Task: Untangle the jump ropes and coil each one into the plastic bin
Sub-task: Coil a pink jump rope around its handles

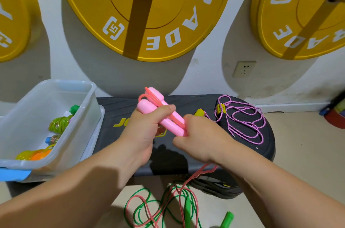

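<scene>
My left hand (147, 127) grips two pink jump rope handles (155, 105) side by side above the black bench. My right hand (201, 138) is closed around their lower ends and the coral cord (197, 173), which trails off the bench edge to the floor. There it lies tangled with a green rope (141, 207) whose green handles (226, 218) rest on the floor. A pink-purple braided rope (248, 121) with yellow handles lies loose on the bench at right. The clear plastic bin (61, 145) at left holds coiled green and yellow-orange ropes.
The black bench (186, 153) stands against a white wall. Big yellow weight plates (145, 13) hang above it. A wall socket (243, 69) sits at right. A red object (336, 117) is on the floor at the far right.
</scene>
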